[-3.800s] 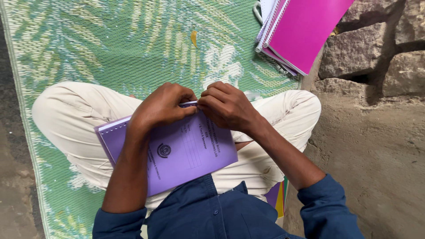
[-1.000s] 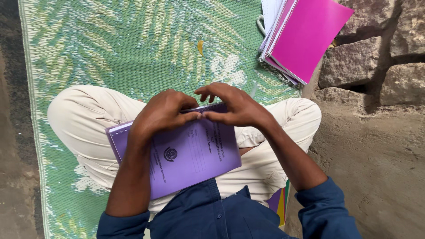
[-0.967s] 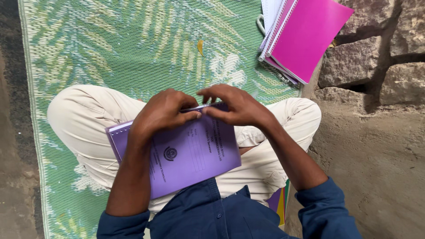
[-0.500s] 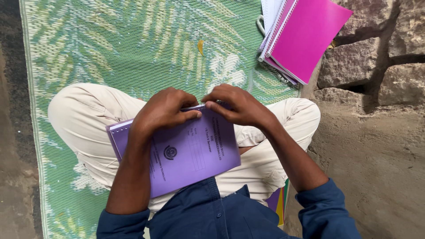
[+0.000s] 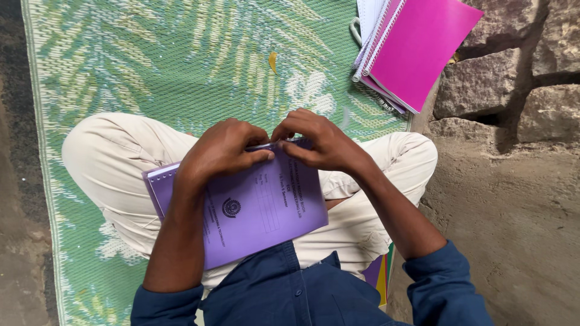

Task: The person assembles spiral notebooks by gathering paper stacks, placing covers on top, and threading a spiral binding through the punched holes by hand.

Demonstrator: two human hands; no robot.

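Head view, looking straight down on a person sitting cross-legged on a mat (image 5: 181, 54). A purple booklet (image 5: 254, 211) is lying tilted across the lap, on pale trousers (image 5: 109, 163), its far edge pointing away from the body. A round dark emblem and printed lines are showing on its cover; white page edges are showing at the left corner.

Left hand (image 5: 220, 151) is resting on the booklet's far edge, fingers curled, thumb lying flat on the cover; the grip is pressing the booklet rather than lifting it. Right hand (image 5: 320, 142) is sitting just beside it at the same edge, fingertips pinching at the top edge; what exactly sits between the fingertips is too small to tell.

Mat is woven green with pale leaf and flower pattern. A small yellow scrap (image 5: 273, 60) is lying on it, well apart from the hands. At the mat's far right corner a stack of spiral notebooks (image 5: 417, 48) is sitting, top cover bright pink. Right of the mat, bare earth and rough stone blocks (image 5: 519, 90). Blue sleeves are showing at the bottom.
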